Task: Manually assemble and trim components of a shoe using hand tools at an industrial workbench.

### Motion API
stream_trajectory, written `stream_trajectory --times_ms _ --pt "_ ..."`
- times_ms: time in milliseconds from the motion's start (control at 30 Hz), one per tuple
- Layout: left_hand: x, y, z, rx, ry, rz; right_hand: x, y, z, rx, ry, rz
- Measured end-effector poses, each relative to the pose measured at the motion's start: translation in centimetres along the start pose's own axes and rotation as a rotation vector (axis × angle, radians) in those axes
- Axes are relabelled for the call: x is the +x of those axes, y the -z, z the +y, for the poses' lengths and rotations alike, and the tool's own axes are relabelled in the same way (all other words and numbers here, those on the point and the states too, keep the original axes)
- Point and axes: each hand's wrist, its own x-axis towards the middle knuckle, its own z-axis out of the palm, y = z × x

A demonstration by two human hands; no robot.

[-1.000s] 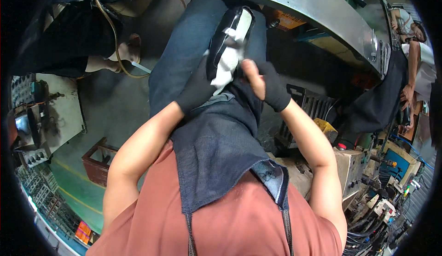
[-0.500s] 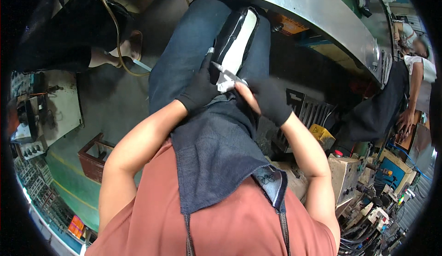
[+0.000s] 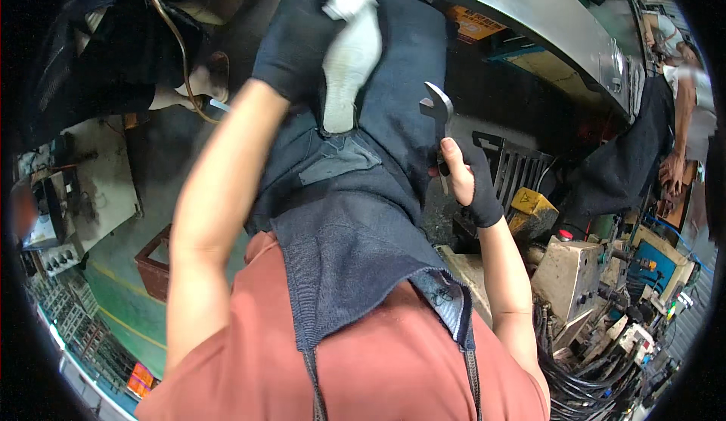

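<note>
A shoe with a pale, elongated sole facing up (image 3: pixel 352 65) lies lengthwise on the dark-trousered thighs (image 3: pixel 412 58); it looks stiff, light, best gripped across the narrow waist. The black-gloved left hand (image 3: pixel 296 46) is against its side, finger closure blurred. The black-gloved right hand (image 3: pixel 463 175) wraps grey metal pincers (image 3: pixel 445 111). The shiny steel worktop (image 3: pixel 522 12) limits room ahead.

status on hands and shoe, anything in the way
Left hand at shoe, grip blurred. Right hand holding metal pincers, apart from shoe. Shoe over lap, sole up. Metal bench edge close beyond.
</note>
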Motion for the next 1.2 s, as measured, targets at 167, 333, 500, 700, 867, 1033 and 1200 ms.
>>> stream_trajectory --times_ms 167,333,500,700,867,1033,1200 --pt "-8.2 -5.9 -1.7 -0.388 0.404 -0.23 0.2 2.1 1.1 -0.291 -0.014 -0.103" --pt "-8.8 -5.5 1.1 -0.168 0.254 -0.433 5.6 2.9 -3.5 -0.521 0.216 -0.256" --pt "-10.9 -7.0 -2.2 -0.331 0.242 -0.385 5.3 -0.7 -6.0 -1.245 0.427 -0.068" --pt "-7.2 -9.9 -5.6 -0.957 0.537 -0.333 9.2 1.2 -2.1 -1.139 0.76 -0.052" --pt "-7.8 -7.7 -0.8 -0.21 0.178 -0.014 10.2 3.3 -7.4 -0.878 0.073 -0.663" --pt "-7.9 -8.5 -4.5 -0.211 0.248 -0.018 3.8 -2.9 -14.5 -1.489 0.554 -0.422" --pt "-5.4 -4.1 -6.6 -0.589 0.214 -0.611 8.1 -3.9 -7.1 -0.84 1.265 -0.404"
